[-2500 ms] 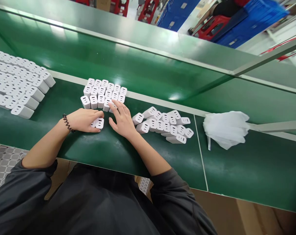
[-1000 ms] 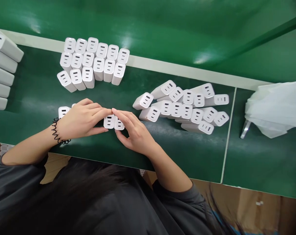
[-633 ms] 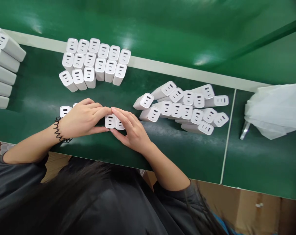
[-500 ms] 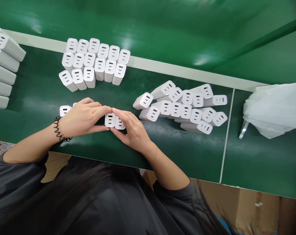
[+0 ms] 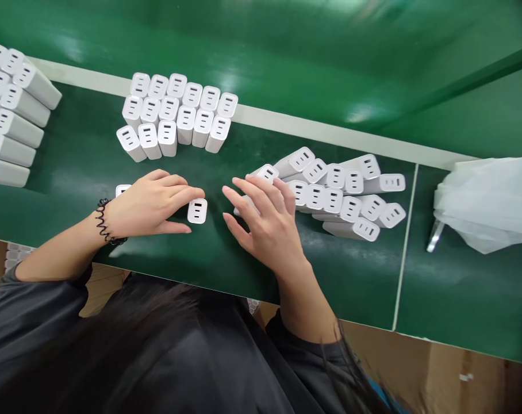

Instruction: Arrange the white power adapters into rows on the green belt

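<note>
My left hand (image 5: 155, 204) spans a white charger (image 5: 197, 211) standing on the green table. Its index fingertip rests at the far edge and its thumb at the near left corner. Another white charger (image 5: 122, 190) shows in part behind the left wrist. Spread fingers of my right hand (image 5: 265, 224) reach over the left end of a loose group of chargers, apart from the left hand. One charger (image 5: 268, 172) peeks out beyond the right fingers, and another below it is mostly covered by them. Whether the right fingers touch these is hard to see.
Upright chargers stand in rows (image 5: 169, 108) at the back. More chargers (image 5: 17, 121) are stacked at the far left. Leaning chargers (image 5: 332, 200) lie right of my right hand. A translucent white bag (image 5: 485, 201) sits at the right, past a pale line (image 5: 403, 253).
My right hand has left the pair of chargers and moved right to the leaning group, its fingers spreading. One charger shows at the left fingertips instead of two. The view has shifted slightly.
</note>
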